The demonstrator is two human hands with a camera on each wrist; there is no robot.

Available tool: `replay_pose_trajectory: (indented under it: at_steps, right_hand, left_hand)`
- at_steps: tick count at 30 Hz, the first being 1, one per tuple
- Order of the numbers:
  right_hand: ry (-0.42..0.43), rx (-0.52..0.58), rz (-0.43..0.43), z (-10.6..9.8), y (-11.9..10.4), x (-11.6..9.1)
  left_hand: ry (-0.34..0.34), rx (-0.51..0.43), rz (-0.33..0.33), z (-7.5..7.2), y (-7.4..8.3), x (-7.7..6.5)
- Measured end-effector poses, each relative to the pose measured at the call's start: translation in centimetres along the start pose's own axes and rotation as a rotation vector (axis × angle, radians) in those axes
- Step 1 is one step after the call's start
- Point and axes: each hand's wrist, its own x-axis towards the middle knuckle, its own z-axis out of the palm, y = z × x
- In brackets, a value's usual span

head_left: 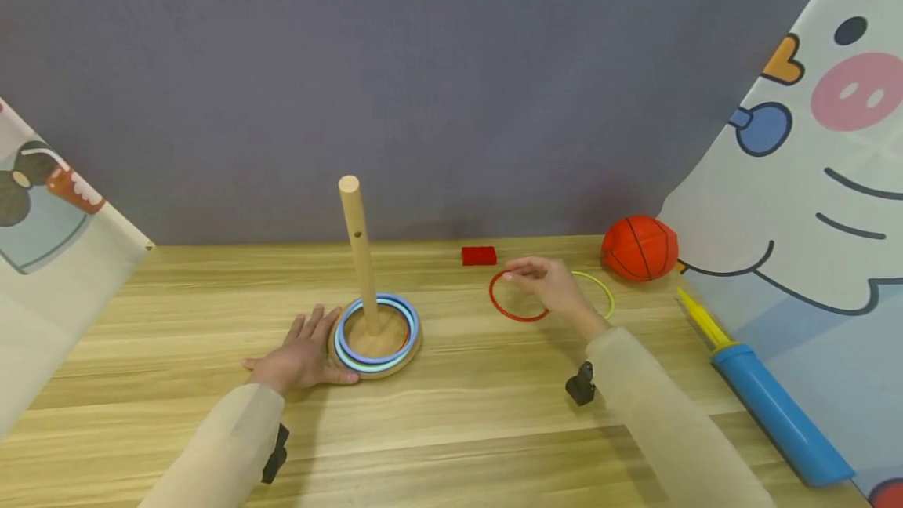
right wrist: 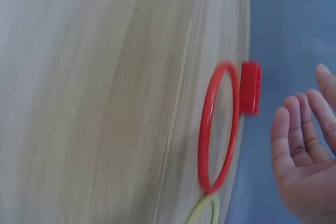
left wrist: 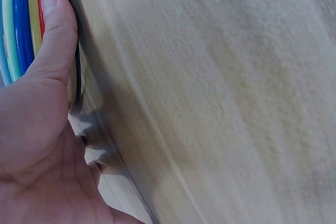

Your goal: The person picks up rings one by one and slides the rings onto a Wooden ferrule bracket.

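Observation:
My left hand (head_left: pixel 299 361) lies spread beside a round wooden base (head_left: pixel 384 345), its thumb along the near edge and the fingers against the left side. A wooden post (head_left: pixel 361 261) rises from that base, with several stacked rings (head_left: pixel 415 328) around its foot. In the left wrist view the thumb (left wrist: pixel 56 40) presses the base's rim beside blue, mint, yellow and red rings. My right hand (head_left: pixel 552 284) hovers over a red ring (head_left: pixel 524 321), fingers relaxed and holding nothing. A yellow ring (head_left: pixel 610 298) lies just right of it, partly hidden behind that hand.
Behind the red ring sits a small red block (head_left: pixel 479 256). A red toy basketball (head_left: pixel 640 248) rests at the back right corner. Along the right edge lies a blue hand pump (head_left: pixel 779 410) with a yellow nozzle. A grey cloth (head_left: pixel 451 92) stands behind the wooden table (head_left: pixel 458 429).

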Motion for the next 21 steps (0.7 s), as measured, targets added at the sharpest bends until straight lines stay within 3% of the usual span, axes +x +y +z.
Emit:
replay_pose_trajectory:
  at_steps: [12,21]
  right_hand:
    - [-0.029,-0.242,0.052,-4.2,2.7,1.4]
    - [-0.068,-0.374,0.043,-4.9,3.2,2.6]
  left_hand:
    - [-0.014,-0.034,-0.019,0.3,-0.6,0.1]
    - [0.016,0.003,-0.028,-0.2,0.5,-0.6]
